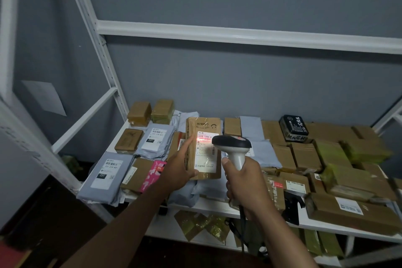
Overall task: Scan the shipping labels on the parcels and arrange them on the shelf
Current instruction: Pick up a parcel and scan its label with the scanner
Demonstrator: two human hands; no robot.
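The held cardboard parcel [203, 148] is wrapped in glossy tape; the scanner [233, 148] is smooth plastic; the shelf frame [239, 32] is white-painted metal.

Parcel storeroom: white metal shelf [239, 33] against grey wall, piled with labelled parcels [304, 156].

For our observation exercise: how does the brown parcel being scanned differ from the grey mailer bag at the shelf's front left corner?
The brown parcel is stiff cardboard held up by the left hand; the grey mailer bag is soft plastic lying flat on the shelf. Red light from the scanner falls on the parcel's label only. Both carry white shipping labels.
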